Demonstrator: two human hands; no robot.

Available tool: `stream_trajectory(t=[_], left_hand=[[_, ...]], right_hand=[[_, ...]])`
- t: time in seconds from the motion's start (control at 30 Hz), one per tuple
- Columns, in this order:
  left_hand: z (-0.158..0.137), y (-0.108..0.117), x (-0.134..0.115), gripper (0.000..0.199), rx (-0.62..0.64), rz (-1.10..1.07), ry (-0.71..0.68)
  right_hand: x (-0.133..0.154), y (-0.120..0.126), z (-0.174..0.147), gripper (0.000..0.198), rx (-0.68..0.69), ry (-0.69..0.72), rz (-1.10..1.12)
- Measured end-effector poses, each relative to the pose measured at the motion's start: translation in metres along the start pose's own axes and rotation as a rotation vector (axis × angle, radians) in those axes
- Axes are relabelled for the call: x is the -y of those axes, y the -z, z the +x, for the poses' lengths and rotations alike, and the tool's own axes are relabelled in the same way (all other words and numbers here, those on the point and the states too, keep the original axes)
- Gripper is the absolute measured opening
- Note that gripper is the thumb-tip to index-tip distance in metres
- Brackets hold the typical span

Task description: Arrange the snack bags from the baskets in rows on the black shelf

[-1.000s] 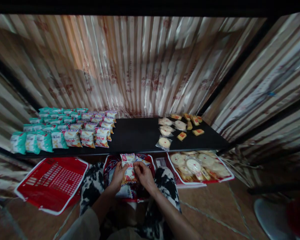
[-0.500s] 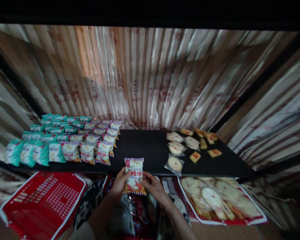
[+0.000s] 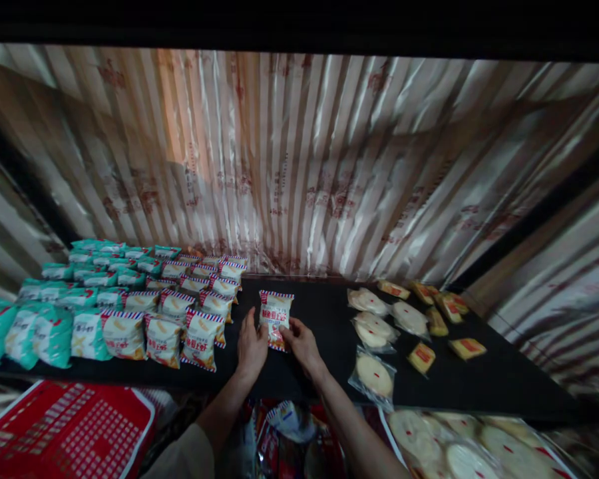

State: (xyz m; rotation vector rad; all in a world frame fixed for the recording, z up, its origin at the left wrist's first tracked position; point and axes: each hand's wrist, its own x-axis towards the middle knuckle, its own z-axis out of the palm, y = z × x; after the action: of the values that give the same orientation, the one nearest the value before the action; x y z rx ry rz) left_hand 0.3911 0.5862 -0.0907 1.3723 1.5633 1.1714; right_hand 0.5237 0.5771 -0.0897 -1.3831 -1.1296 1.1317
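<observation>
bare shelf (image 3: 324, 303) is left between packet (image 3: 275, 316) and wrapped discs (image 3: 374, 374); leftward passage blocked by bags (image 3: 200, 338); rear seemingly closed by sheeting (image 3: 299, 173), dimly seen.

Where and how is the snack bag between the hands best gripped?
Probably by its lower side edges, one hand from each side: the snack bag is pillow-shaped, its printed face toward the viewer, and the left hand and right hand flank those edges.

Looks like a small shop or store display. Evidence: black shelf (image 3: 324, 309) across lower half, teal snack bags (image 3: 52, 338) and white snack bags (image 3: 200, 338) in rows at left, wrapped flat rounds (image 3: 374, 376) at right; red shopping-style basket (image 3: 114, 420), lower left. Printed striped sheeting (image 3: 299, 153) behind; permanent or makeshift, can't tell.
</observation>
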Motion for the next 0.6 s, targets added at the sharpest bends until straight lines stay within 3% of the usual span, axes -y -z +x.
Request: stream_trajectory(t=[0.2,0.6], left_hand=[[0.026,-0.022,0.002,0.045,-0.008,0.156,-0.171],[0.083,-0.039,0.014,0.046,-0.067,0.232,-0.191]], right_hand=[[-0.009,-0.01,0.065,0.033,-0.145,0.052,-0.258],[-0.024,-0.036,0.144,0.038,-0.185,0.029,-0.342]])
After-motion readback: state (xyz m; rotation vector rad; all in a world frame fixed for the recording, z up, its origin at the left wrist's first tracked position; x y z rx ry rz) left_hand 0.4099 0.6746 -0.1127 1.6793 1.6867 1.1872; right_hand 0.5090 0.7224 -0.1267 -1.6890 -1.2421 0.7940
